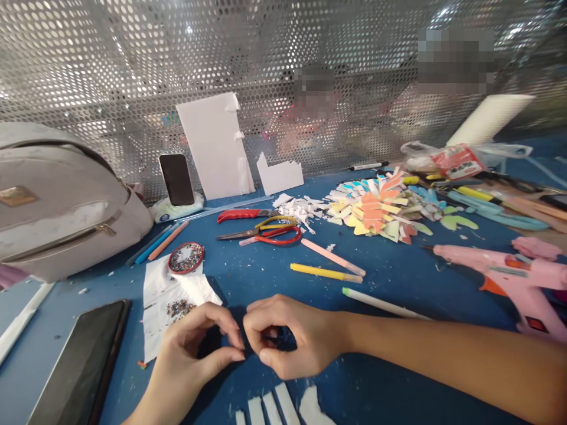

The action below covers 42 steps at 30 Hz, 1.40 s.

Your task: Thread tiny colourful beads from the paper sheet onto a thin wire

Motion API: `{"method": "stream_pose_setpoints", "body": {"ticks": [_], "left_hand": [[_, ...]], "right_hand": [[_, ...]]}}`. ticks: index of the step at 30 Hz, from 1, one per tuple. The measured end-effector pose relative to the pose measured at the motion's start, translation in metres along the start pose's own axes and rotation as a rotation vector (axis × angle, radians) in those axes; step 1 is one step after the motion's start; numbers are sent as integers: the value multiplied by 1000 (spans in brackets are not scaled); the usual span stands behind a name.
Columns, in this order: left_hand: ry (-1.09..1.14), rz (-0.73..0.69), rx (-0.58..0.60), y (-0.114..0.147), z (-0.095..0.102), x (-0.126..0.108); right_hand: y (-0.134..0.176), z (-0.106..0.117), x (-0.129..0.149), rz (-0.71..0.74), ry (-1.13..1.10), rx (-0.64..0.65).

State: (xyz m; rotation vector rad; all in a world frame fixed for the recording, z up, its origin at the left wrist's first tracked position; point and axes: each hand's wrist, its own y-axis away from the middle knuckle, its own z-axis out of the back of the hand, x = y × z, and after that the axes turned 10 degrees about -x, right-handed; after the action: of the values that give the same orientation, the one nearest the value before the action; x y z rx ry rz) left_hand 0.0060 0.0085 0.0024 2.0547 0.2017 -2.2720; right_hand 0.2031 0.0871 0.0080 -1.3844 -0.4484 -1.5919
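My left hand [195,342] is curled at the bottom middle, its thumb and fingertips brought together in a pinch. Facing it, my right hand [295,336] is bent into a ring, with the thumb near the curled fingers. The two hands almost meet, and anything between their fingertips is too small to make out. Beside my left hand lies a white paper sheet [155,307] bearing a pile of multicoloured beads [179,308] and a round red-rimmed container of beads [186,258]. Below the hands are several white strips [287,404] and a torn white piece [313,407].
Scissors [283,235], a red-handled cutter [241,216], and markers [325,272] lie ahead. Paper scraps [376,206] are heaped behind them. A pink glue gun [509,268] is at right; a phone [82,360] and backpack [66,206] at left. A perforated metal screen [221,59] stands behind.
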Motion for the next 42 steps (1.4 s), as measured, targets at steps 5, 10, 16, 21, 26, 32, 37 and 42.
{"method": "stream_pose_setpoints", "body": {"ticks": [5, 10, 16, 21, 26, 32, 37, 42], "left_hand": [[18, 6, 18, 0, -1, -1], [37, 7, 29, 0, 0, 1], [65, 11, 46, 1, 0, 3], [59, 5, 36, 2, -1, 2], [80, -7, 42, 2, -1, 2], [90, -10, 55, 2, 0, 4], [103, -10, 82, 1, 0, 4], [109, -6, 90, 1, 0, 6]], "right_hand": [[0, 0, 1, -6, -19, 20], [0, 2, 2, -22, -40, 52], [1, 1, 0, -13, -65, 42], [1, 1, 1, -5, -69, 54], [2, 1, 0, -3, -55, 67], [3, 0, -2, -1, -47, 82], [2, 0, -5, 22, -40, 99], [2, 0, -6, 17, -28, 112]]}}
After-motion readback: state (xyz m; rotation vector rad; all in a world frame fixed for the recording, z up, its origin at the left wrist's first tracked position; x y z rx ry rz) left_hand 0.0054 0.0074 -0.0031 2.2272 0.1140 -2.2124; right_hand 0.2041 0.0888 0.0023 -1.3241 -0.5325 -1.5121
